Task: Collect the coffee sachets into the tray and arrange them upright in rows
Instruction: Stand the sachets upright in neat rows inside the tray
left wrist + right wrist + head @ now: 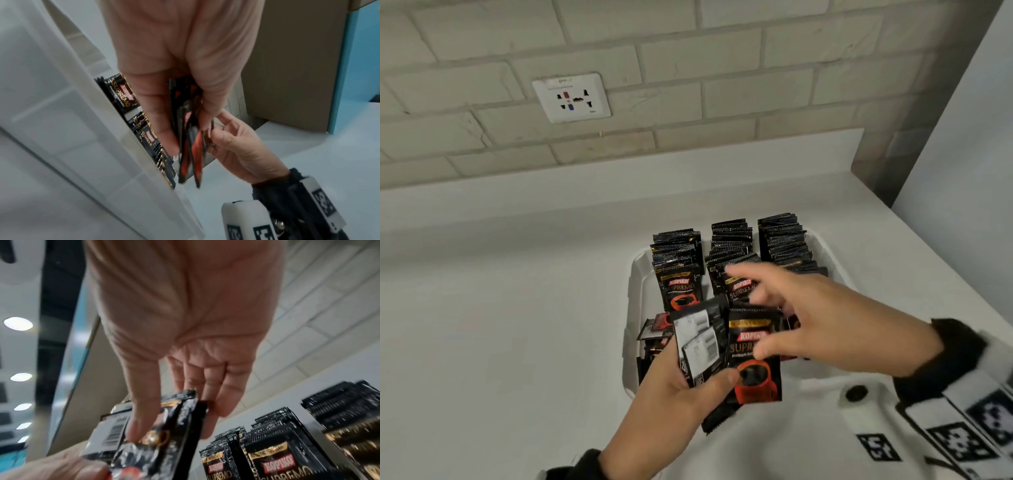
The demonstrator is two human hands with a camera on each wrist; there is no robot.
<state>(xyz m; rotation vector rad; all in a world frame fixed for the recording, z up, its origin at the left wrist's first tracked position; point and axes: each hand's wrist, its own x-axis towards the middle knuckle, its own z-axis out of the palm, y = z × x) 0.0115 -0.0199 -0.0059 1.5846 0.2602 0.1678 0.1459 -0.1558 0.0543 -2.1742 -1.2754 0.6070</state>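
- Head view: left hand (681,397) gripping a fanned bunch of sachets (726,356) just over the near edge of the white tray (631,291), thumb clamped across the front one.
- Same view: right hand (822,322) reaching in from the right, fingers spread and a bit blurry, thumb and forefinger coming onto the front sachet of the bunch. Can't tell from here whether that's a real pinch yet.
- Further back in the tray: three rows of upright sachets (732,253), all standing, plus a few loose sachets (654,332) lying flat at the near left corner. White counter (500,325) underneath, wall socket (571,97) on the brick wall behind.
- Left wrist view: left hand (174,81) squeezing the bunch edge-on between thumb and fingers; right hand (242,146) touching the outermost packet with its fingertips. Tray wall on the left, standing packets just behind it.
- Right wrist view: right hand (185,353) with fingers straight and close together behind the front packet, thumb (139,418) lying on its face. Looks more like peeling one off than holding it.
- Step in hand, best guess: feeding packets one at a time from the bunch into a row. Mostly done, rows well filled.
- Next move probably needs: a clean pinch on a single packet, label facing forward, then slotting it upright at the front of a row without knocking neighbours over. Flat ones in the corner left to deal with.
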